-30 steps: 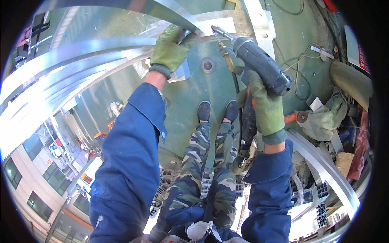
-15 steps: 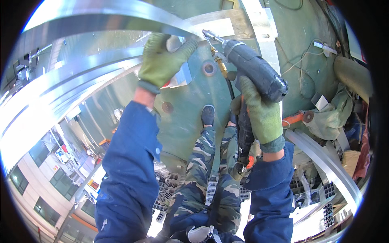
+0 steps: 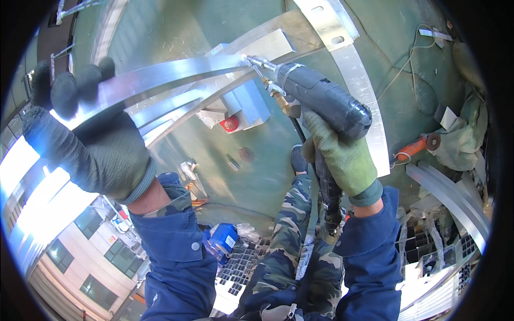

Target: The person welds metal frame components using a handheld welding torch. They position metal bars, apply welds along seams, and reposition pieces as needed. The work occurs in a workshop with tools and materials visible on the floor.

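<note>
My right hand [image 3: 342, 158], in a green glove, is wrapped around the handle of a black drill-like power tool [image 3: 321, 96]. A brass fitting [image 3: 279, 99] on a dark hose runs along the tool. Its metal nose points left and meets, or nearly meets, the right end of a curved shiny metal strip [image 3: 176, 72]. My left hand [image 3: 115, 155], gloved in dark green, supports that strip farther left. The strip lies across the palm, with the fingers on its far side and the thumb apart at left. Where the tip meets the strip is too small to make out.
Under the strip stand a silver-blue block [image 3: 249, 104] and a red round part [image 3: 229, 124]. A slotted metal plate [image 3: 353, 69] curves past the tool's right. An orange angle grinder [image 3: 412, 148], a thin cable [image 3: 412, 64] and curved metal profiles [image 3: 455, 200] lie at right. A blue box [image 3: 223, 238] is near my legs.
My left hand has moved from near the strip's right end far to the left along it. The right hand and tool have shifted slightly left. The whole view has turned.
</note>
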A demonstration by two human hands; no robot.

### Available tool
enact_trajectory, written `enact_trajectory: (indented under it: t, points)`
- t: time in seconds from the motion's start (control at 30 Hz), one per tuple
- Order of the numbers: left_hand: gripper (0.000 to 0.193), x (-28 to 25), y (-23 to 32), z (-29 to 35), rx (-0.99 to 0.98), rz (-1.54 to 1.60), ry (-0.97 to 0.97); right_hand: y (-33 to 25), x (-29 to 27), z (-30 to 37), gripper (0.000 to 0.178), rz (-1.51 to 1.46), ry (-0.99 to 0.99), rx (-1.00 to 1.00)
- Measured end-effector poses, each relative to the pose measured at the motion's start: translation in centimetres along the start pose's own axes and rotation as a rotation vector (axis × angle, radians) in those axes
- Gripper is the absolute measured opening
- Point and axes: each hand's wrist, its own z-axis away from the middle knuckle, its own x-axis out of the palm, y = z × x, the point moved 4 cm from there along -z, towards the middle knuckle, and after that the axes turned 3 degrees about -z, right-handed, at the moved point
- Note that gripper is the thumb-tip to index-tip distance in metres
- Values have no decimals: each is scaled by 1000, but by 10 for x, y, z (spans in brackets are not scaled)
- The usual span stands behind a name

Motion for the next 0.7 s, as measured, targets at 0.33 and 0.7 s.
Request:
enact_trajectory:
  t: [0.33,0.7]
  points:
    - [43,27,-4,-10,67,-83,215,2,-8,-2,27,-81,-73,6]
    - [43,33,-3,-7,78,-107,205,12,-8,-5,35,-183,-48,-6]
